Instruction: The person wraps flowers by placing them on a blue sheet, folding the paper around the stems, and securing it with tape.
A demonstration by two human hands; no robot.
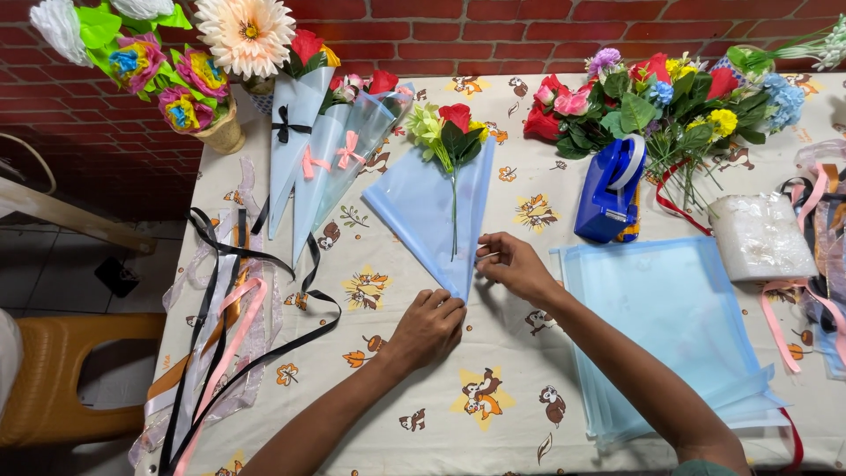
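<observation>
A pale blue translucent wrapping sheet point(432, 211), mid-surface, lies half-folded around a red artificial rose stem point(455, 119), its lower tip pinched by left hand point(429, 328) and right hand point(514, 264), unribboned, while finished ribboned cones point(322, 150) rest at eleven o'clock.
</observation>
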